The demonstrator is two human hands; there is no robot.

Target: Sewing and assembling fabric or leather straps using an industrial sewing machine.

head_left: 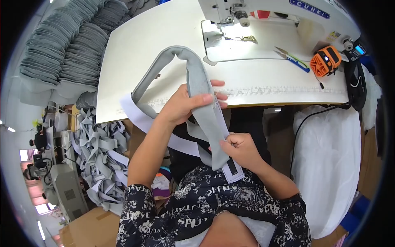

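Left hand (184,103) raised at table (142,39) edge, thumb atop, fingers behind, gripping grey strip (207,123) | right hand (242,151) lower, fingers curled, pinching strip's edge | strip loops over table beyond left hand, end below right | sewing machine (218,9), snips (297,62) beyond; stacked grey pieces (47,51) far left.

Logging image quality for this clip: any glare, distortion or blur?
Head view: strong glare under the sewing machine; head view: fisheye distortion bows the white table, corners black; head view: left hand, right hand and grey strip look reasonably sharp.
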